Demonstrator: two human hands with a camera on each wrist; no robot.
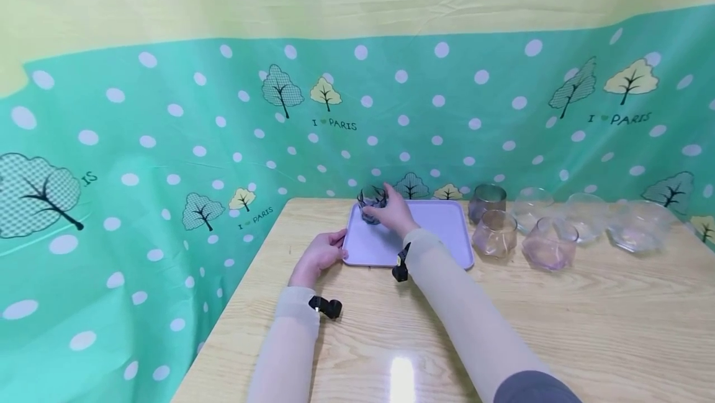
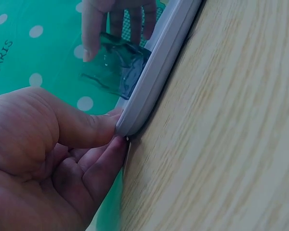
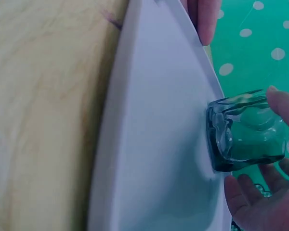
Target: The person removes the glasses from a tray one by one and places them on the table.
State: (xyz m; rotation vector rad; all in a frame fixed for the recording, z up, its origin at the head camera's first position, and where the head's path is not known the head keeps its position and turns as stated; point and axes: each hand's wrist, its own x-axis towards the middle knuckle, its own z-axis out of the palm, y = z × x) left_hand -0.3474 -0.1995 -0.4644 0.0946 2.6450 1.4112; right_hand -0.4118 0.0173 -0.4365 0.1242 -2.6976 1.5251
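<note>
1. The right hand [image 1: 394, 212] holds a small faceted dark-tinted glass cup [image 3: 244, 130] standing on the far left corner of the flat lavender plastic tray [image 1: 436, 229]; its fingers [image 3: 282, 107] are curled loosely round the cup.
2. The left hand [image 1: 318, 257] steadies the tray's near left edge, thumb and fingers [image 2: 103, 163] pinching the rim.
3. The tray lies on the pale wooden counter [image 1: 503, 328].
4. To its right stand several more faceted glass cups [image 1: 550, 243], some tinted, some clear.

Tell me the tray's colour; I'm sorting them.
The tray is pale lilac, clearest in the head view.
</note>
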